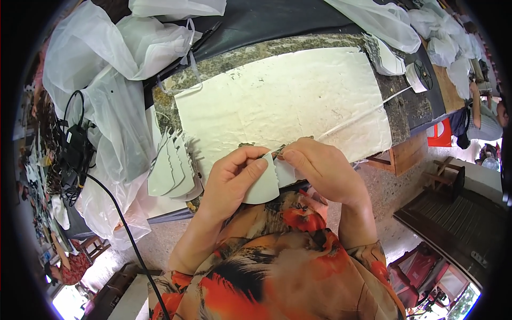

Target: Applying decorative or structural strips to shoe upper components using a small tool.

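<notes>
My left hand (234, 173) is closed, pinching the top of a pale grey-white flat piece (262, 186) with a scalloped edge, near the table's front edge. Close beside it, my right hand (317, 165) has its thumb and index finger pressed together at the piece's upper corner. A narrow white strip (354, 121) runs from the fingers of my right hand to a roll (415, 80) at the right. Something small and dark shows between the two hands, too small to name. At the left lies a fanned stack of similar scalloped pieces (173, 168).
A wrinkled white sheet (282, 96) covers much of a speckled slab (234, 56) in front of me. Clear plastic bags (114, 101) heap at the left, with a black power adapter (76, 141) and cable. More pale pieces (386, 58) lie at the far right; a wooden stool (397, 157) stands below.
</notes>
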`<state>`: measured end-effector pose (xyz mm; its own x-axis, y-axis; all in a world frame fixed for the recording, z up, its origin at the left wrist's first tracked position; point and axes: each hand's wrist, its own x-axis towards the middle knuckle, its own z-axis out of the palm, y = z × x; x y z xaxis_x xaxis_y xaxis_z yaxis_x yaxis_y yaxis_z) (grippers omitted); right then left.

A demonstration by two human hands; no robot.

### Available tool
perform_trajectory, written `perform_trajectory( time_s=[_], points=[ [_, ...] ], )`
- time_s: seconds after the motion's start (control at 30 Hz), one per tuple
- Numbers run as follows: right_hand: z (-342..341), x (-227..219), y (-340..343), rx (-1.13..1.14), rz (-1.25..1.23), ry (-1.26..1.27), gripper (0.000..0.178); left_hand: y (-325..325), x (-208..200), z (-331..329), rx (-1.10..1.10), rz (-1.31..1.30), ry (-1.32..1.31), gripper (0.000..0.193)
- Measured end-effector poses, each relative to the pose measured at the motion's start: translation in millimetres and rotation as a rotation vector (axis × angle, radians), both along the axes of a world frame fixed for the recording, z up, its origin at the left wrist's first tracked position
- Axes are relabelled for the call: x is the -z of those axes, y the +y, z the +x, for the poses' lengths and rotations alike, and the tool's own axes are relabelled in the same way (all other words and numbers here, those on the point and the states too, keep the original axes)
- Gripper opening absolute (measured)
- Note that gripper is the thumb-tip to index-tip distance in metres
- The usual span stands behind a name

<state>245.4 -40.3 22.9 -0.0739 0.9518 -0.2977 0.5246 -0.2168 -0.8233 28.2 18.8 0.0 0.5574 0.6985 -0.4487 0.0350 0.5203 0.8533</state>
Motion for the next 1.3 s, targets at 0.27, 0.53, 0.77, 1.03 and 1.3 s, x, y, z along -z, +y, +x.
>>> perform_trajectory(
  time_s=[0.27, 0.53, 0.77, 1.03, 1.3],
  points=[
    [-5.8, 8.7, 2.8, 0.136, -0.015, 0.204, 0.039, -4.8, -4.3, 3.3, 0.010, -0.018, -0.010, 0.022],
    [-1.1, 13.7, 2.7, 0.208, -0.200, 0.542, 0.043, -7.3, -0.1, 4.0, -0.006, -0.067, -0.030, 0.021],
    [-12.0, 1.6, 1.2, 0.205, -0.162, 0.471, 0.020, -18.0, -8.1, 5.8, -0.020, 0.256, 0.061, 0.039],
    [-12.3, 15.3, 1.3, 0.263, 0.089, 0.368, 0.013, -18.4, -42.8, -58.2, -0.029, 1.047, 0.297, 0.034],
    [-3.0, 29.2, 5.4, 0.125, 0.263, -0.100, 0.029, 21.0, -60.4, -96.1, -0.340, 1.275, 1.028, 0.032]
  ],
)
